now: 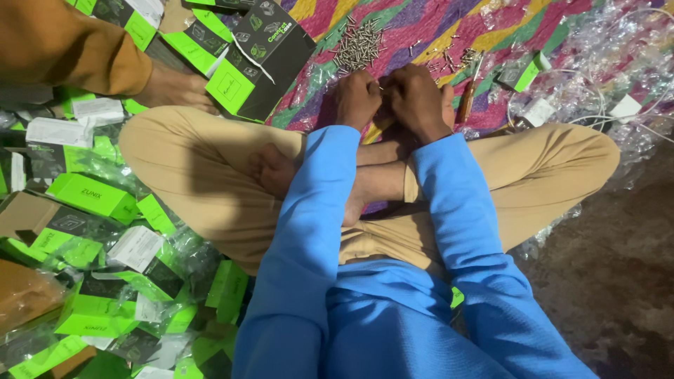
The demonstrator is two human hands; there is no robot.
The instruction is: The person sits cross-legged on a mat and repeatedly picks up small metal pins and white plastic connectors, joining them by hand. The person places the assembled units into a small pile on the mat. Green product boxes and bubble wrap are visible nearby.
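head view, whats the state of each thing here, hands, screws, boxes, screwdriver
left hand: closed in a fist, pressed against the right hand; what it holds is hidden
right hand: closed likewise
pile of screws: loose heap on the patterned mat
screwdriver: lying on the mat beside the right hand
green and black boxes: shut, scattered in a heap
white cable: loose on clear wrapping

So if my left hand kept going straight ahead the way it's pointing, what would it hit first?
Probably the pile of small metal screws on the patterned mat, just beyond your left hand; depth is unclear.
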